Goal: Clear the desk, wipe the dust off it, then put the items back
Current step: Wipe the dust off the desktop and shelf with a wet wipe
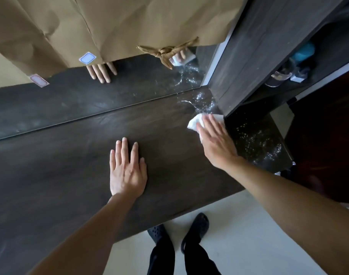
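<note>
- A dark wood desk (70, 175), streaked, shows white dust specks (205, 102) at its far right corner beside a shelf unit (249, 56).
- The right hand (215, 141), fingers straight and close together, presses a crumpled white cloth (194, 122) there.
- The left hand (128, 171) lies flat mid-desk, fingers slightly spread.

Dim, soft daylight; wide-angle bending at the edges; faint glare on the desk (70, 175); slight softness throughout
</note>
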The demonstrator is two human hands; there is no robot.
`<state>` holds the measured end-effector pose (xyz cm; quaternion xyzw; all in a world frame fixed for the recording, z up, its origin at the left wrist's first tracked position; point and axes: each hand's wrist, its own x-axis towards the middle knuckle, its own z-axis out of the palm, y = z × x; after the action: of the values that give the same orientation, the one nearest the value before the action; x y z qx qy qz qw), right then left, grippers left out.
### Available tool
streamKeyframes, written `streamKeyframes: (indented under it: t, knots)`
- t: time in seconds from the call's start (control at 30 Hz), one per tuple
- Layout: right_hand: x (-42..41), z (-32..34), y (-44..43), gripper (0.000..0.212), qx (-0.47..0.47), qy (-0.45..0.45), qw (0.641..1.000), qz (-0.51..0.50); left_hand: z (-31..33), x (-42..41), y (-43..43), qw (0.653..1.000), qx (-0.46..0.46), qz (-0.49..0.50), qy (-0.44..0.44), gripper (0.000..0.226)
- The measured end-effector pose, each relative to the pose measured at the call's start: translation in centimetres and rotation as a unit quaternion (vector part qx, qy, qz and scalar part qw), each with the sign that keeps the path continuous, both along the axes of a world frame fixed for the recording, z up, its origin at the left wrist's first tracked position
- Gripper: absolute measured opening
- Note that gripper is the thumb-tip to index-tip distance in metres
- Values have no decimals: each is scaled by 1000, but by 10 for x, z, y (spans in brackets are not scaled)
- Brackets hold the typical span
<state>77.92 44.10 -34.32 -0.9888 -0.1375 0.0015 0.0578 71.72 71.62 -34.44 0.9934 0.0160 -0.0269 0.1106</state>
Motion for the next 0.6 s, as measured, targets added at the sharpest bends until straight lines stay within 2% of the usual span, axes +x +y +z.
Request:
streamKeyframes:
  t: [0.13,0.27,0.3,0.37,0.43,0.47,0.53,0.6]
  knots:
    - [72,-15,20,45,42,-33,990,-128,-6,-1,0,1000,2,-3,-21,51]
    - [106,-16,47,51,96,-7,967,-236,-7,3,1,1000,6,-12,-23,50]
    - [102,-14,53,52,94,-2,971,-221,-6,3,2,1000,5,-13,-22,50]
    - [77,-12,61,52,78,5,993,-93,-4,3,1,1000,2,-17,-20,50]
    - [56,-12,49,49,65,16,998,23,-2,3,2,1000,-1,-18,-20,50]
    - [58,-12,38,50,67,15,997,22,-1,3,2,1000,-3,-18,-20,49]
    - [76,-12,30,50,65,3,993,-102,-2,3,2,1000,-6,-19,-22,49]
    - [100,-11,50,50,79,-11,961,-266,-3,3,2,999,-6,-23,-29,49]
